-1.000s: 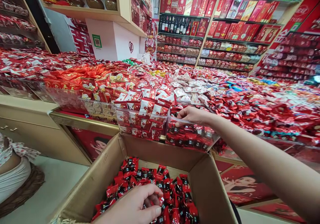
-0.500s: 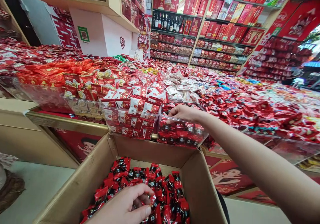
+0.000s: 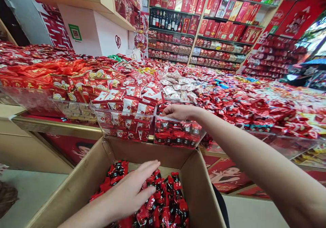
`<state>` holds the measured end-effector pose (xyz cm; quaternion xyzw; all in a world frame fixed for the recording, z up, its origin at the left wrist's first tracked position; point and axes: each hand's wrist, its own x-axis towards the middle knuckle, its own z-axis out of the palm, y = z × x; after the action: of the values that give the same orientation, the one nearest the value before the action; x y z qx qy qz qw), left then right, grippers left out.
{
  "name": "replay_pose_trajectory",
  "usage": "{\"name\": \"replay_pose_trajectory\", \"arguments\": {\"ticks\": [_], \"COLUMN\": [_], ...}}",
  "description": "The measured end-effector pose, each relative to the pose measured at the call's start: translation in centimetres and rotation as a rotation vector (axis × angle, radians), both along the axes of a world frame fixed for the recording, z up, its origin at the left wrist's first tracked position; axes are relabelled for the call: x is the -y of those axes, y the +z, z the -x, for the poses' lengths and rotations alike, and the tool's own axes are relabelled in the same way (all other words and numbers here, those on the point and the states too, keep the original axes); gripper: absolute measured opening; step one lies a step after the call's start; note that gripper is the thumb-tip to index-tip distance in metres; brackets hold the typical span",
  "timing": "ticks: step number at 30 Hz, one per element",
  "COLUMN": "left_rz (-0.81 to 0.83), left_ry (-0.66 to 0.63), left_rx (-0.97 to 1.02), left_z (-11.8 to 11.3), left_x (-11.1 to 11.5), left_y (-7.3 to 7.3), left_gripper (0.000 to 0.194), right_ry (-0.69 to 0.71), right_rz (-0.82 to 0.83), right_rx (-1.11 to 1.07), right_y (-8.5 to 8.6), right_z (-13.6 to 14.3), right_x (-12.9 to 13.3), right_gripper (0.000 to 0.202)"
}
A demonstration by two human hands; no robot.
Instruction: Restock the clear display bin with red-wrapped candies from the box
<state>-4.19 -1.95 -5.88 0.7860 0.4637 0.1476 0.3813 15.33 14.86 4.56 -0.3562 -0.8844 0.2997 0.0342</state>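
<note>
My left hand (image 3: pixel 139 187) is over the open cardboard box (image 3: pixel 197 187), its fingers stretched out and holding nothing. Beneath it lie many small red-and-black wrapped candies (image 3: pixel 175 190). My right hand (image 3: pixel 178 112) is inside a clear plastic bin (image 3: pixel 178 122), just behind its front wall. Its fingers are curled down; the tips and anything in them are hidden. Similar red-and-black candies (image 3: pixel 175 139) show through the bin's front.
To the left stands a clear bin of white-and-red packets (image 3: pixel 129 119). Red-wrapped sweets (image 3: pixel 241 109) heap up on the right. The box's far side meets the display counter's edge (image 3: pixel 63 128). Shelves with bottles (image 3: pixel 165 20) and red boxes rise behind.
My left hand has lifted off the candies in the box, its curled fingers now straightened. My right hand stays in the bin. The whole view has shifted slightly.
</note>
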Motion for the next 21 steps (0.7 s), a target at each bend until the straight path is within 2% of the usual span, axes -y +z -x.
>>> {"name": "replay_pose_trajectory", "arguments": {"ticks": [2,4,8,10,12,15,18,21], "left_rz": [-0.149,-0.31,-0.759,-0.904,-0.856,-0.642,-0.454,-0.174], "left_ry": [-0.048,-0.043,0.074,0.044,-0.027,-0.099,-0.185,-0.262], "left_rx": [-0.027,-0.043,-0.021,-0.079,-0.241,-0.473,-0.562,-0.643], "left_z": [-0.7,-1.2,-1.9,-2.4,-3.2,-4.7,-6.6,-8.6], "left_x": [-1.3,-2.5,-4.7,-5.8,-7.0,-9.3,-12.0,-14.7], "left_y": [1.3,3.1,8.1,10.7,12.9,15.0,16.1,16.2], "left_gripper": [0.044,0.032,0.026,0.026,0.027,0.026,0.021,0.017], "right_ry": [-0.036,-0.07,-0.095,-0.105,-0.123,-0.188,-0.284,-0.354], "right_rz": [-0.033,-0.068,-0.128,-0.172,-0.21,-0.277,-0.389,-0.453], "right_rx": [0.011,0.017,-0.016,-0.033,-0.039,-0.029,-0.002,-0.012], "right_y": [0.0,-0.2,-0.3,0.0,0.6,2.0,3.3,4.1], "right_z": [0.1,0.1,-0.2,-0.6,-1.1,-2.3,-3.8,-5.1], "right_x": [0.0,0.1,0.1,0.0,0.1,0.3,0.6,1.0], "right_gripper": [0.011,0.011,0.014,0.016,0.017,0.018,0.018,0.018]}}
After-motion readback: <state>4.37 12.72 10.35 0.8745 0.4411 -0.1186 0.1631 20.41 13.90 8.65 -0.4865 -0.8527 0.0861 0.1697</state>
